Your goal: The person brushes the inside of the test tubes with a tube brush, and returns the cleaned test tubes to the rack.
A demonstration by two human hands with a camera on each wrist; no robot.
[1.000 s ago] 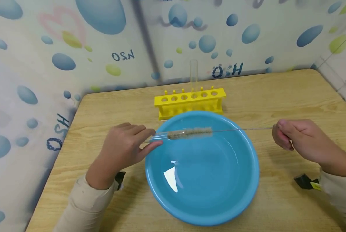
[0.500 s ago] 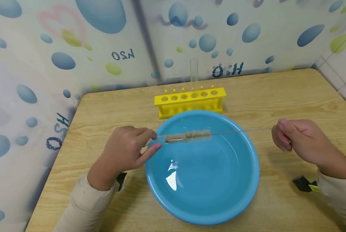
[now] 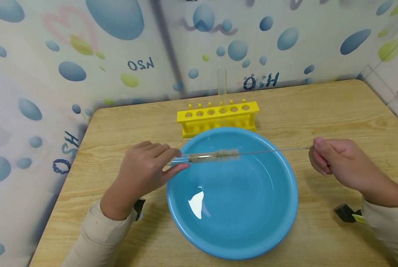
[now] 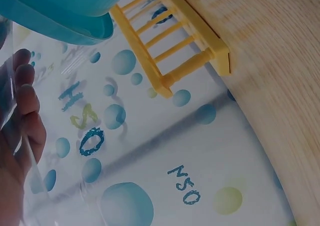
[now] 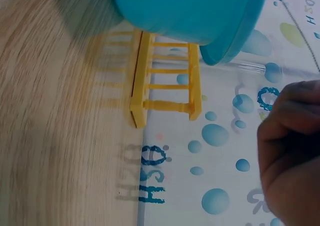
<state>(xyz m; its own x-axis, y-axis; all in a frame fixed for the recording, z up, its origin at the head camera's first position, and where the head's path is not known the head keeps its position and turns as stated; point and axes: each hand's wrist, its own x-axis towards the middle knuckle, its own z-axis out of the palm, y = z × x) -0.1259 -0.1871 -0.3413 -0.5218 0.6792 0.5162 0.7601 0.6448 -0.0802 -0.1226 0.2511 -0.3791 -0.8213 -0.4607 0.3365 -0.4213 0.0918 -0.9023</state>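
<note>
Over the blue basin point(image 3: 295, 193), my left hand point(image 3: 145, 167) holds a clear glass test tube point(image 3: 184, 158) between thumb and fingers, lying nearly level with its mouth to the right. A test tube brush point(image 3: 228, 154) is partly inside it; the tan bristles nearest me on the right stick out of the mouth. The brush's thin twisted wire runs right to my right hand point(image 3: 339, 163), whose curled fingers and thumb pinch its end. In the right wrist view the wire point(image 5: 295, 21) rises above the curled right hand point(image 5: 290, 156). The left wrist view shows the left fingers point(image 4: 31, 106) behind clear glass.
Behind the basin stands a yellow test tube rack point(image 3: 217, 116) with another test tube point(image 3: 222, 83) upright in it. The wooden table point(image 3: 345, 115) meets a wall point(image 3: 172, 37) with blue and green drop patterns. Light reflects inside the basin.
My right hand has shifted slightly left, and the brush sits a little deeper in the test tube. The left hand stays in nearly the same place.
</note>
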